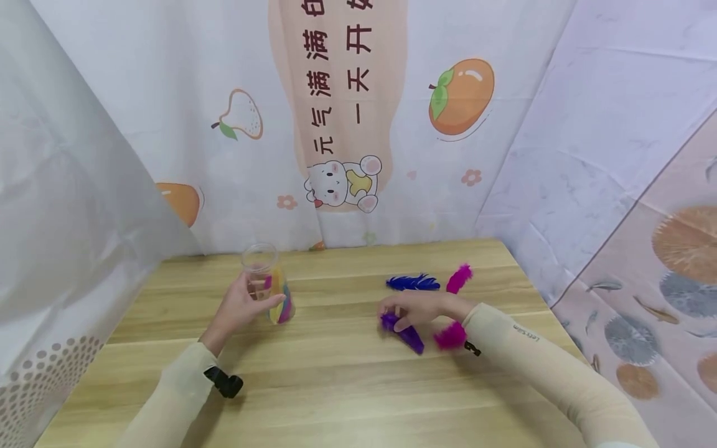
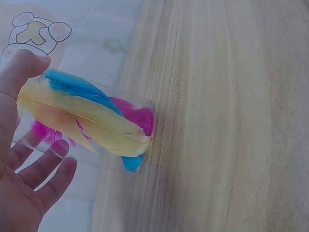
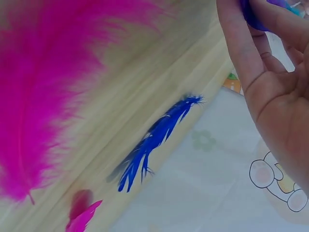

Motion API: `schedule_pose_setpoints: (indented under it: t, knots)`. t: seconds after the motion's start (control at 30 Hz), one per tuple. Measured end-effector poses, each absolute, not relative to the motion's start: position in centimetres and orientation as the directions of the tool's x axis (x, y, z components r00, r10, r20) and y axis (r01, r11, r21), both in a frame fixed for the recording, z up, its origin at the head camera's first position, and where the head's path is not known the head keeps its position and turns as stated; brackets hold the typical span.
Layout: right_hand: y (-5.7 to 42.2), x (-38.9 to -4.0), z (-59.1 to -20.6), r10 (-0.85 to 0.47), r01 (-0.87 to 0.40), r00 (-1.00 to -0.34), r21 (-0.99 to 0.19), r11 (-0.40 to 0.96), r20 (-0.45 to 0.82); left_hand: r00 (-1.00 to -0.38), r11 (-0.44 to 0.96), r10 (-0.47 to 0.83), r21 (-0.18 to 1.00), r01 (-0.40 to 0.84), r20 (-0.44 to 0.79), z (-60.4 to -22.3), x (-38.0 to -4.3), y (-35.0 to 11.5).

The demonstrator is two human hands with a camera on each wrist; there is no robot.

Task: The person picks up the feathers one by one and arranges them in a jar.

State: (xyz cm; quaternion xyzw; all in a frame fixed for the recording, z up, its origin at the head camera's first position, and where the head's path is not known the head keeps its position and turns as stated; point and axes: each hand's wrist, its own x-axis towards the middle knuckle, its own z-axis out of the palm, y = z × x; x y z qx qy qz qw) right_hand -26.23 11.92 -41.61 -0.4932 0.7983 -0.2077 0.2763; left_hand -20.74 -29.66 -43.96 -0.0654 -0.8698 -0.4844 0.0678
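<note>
My left hand (image 1: 238, 305) holds a clear plastic cup (image 1: 260, 266) upright at the left of the table, thumb on one side and fingers on the other. Yellow, blue and pink feathers (image 2: 91, 111) stand inside the cup, seen through its wall. Over on the right, my right hand (image 1: 417, 306) pinches a purple feather (image 1: 412, 339) between thumb and fingers, close to the tabletop. Only a small part of that feather shows at the top of the right wrist view. Just behind the right hand lies a dark blue feather (image 1: 413, 283).
One magenta feather (image 1: 459, 278) lies behind the right wrist, and another magenta feather (image 1: 450, 336) is in front of it, partly hidden by the sleeve. The wooden table (image 1: 336, 373) ends at a printed curtain (image 1: 347, 230) behind, with more cloth at both sides.
</note>
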Motion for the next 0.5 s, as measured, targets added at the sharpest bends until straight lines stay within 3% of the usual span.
schedule_pose_setpoints:
  t: [0.5]
  knots:
    - [10.2,-26.6,-39.8,-0.89,-0.647,-0.389,-0.618,0.448,-0.237,-0.98,0.52,0.041,0.833,0.188,0.195,-44.1,-20.6,-29.2]
